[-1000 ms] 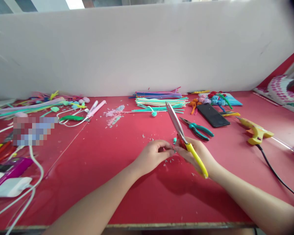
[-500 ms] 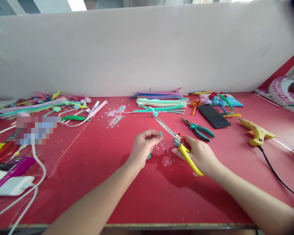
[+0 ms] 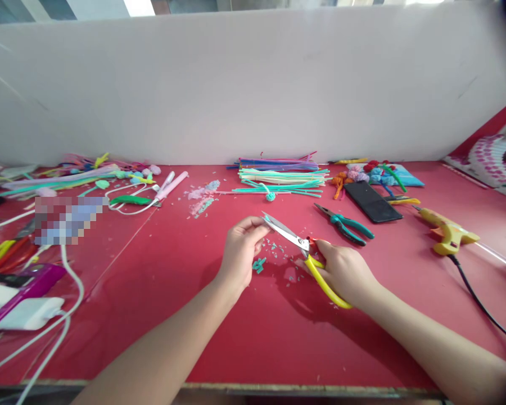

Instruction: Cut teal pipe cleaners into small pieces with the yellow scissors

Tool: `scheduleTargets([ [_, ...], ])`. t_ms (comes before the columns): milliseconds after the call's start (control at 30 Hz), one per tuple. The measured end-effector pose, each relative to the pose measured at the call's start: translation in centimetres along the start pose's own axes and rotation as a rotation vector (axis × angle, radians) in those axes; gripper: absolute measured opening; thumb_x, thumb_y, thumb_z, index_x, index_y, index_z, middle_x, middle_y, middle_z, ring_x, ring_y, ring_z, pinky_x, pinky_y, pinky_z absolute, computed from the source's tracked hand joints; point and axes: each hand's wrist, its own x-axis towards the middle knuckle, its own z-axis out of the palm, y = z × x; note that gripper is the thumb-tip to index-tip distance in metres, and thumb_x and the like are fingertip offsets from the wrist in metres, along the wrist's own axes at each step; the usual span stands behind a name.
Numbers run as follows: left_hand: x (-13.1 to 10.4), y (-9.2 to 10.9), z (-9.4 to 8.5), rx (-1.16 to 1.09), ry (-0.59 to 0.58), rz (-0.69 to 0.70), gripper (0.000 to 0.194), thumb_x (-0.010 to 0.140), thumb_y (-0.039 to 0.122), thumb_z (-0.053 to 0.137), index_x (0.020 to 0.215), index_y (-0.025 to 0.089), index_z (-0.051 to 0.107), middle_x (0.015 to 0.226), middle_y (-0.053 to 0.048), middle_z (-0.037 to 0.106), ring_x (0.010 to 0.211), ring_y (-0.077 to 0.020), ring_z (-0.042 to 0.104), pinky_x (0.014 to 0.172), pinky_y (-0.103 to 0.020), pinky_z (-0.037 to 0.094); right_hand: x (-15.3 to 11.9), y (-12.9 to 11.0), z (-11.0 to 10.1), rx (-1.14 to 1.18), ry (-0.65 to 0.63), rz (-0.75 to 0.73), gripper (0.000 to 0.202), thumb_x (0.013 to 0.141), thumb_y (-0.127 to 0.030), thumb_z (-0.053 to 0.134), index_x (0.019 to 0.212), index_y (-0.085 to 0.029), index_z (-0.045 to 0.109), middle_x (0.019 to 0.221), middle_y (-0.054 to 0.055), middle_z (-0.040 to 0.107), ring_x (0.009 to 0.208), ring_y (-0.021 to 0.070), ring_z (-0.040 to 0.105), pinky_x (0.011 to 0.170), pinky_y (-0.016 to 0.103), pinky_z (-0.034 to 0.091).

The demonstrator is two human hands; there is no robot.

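Observation:
My right hand [image 3: 341, 267] is wrapped round the handles of scissors [image 3: 290, 236] with yellow and orange grips, their blades pointing up and left. At the blade tips is my left hand [image 3: 242, 247], its thumb and fingertips pinched together; what they hold is too small to make out. Just right of that hand, several short teal pieces [image 3: 258, 265] lie on the red table [image 3: 160, 332], with small teal clippings [image 3: 278, 247] scattered nearby. A teal ball with a pale stem [image 3: 270, 196] rests beyond the blades.
Bundled coloured stems [image 3: 282, 175] lie by the white partition [image 3: 253, 90]. To the right are pliers [image 3: 348, 225], a black phone [image 3: 373, 201] and a yellow glue gun [image 3: 449, 230] with its cord. White cables [image 3: 73, 275], a purple tool [image 3: 37, 287] and more stems occupy the left.
The scissor blades have come to my left fingertips. The teal piece once between those fingers no longer shows, and the pieces beside my left hand are more visible. The view has shifted slightly.

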Motion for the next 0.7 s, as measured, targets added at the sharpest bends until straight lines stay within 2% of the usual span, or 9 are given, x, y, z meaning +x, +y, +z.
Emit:
scheduleTargets([
  [400, 0.01, -0.21, -0.22, 0.011, -0.032, 0.020, 0.008, 0.064, 0.023, 0.058, 0.067, 0.016, 0.057, 0.041, 0.007, 0.036, 0.039, -0.0030, 0.026, 0.036, -0.016, 0.014, -0.02, 0.22, 0.09, -0.015, -0.001, -0.020, 0.039, 0.075, -0.055, 0.031, 0.068, -0.019, 0.045, 0.053, 0.002, 0.052, 0.045, 0.0121, 0.045, 0.044, 0.023, 0.016],
  [600, -0.01, -0.11, -0.14, 0.002, -0.020, 0.034, 0.013, 0.062, 0.026, 0.059, 0.070, 0.015, 0.058, 0.051, 0.004, 0.046, 0.039, -0.0020, 0.027, 0.035, -0.017, 0.014, -0.08, 0.25, -0.10, -0.016, -0.005, -0.024, 0.039, 0.076, -0.054, 0.030, 0.068, -0.019, 0.046, 0.052, 0.002, 0.051, 0.043, 0.0112, 0.043, 0.043, 0.023, 0.015],
  [700, 0.01, -0.14, -0.18, 0.010, -0.027, 0.042, 0.013, 0.063, 0.026, 0.059, 0.070, 0.015, 0.058, 0.053, 0.004, 0.047, 0.039, -0.0018, 0.027, 0.035, -0.017, 0.014, -0.08, 0.37, 0.02, -0.023, -0.001, -0.018, 0.038, 0.075, -0.053, 0.031, 0.068, -0.019, 0.046, 0.050, 0.002, 0.050, 0.042, 0.0108, 0.042, 0.043, 0.022, 0.015],
])
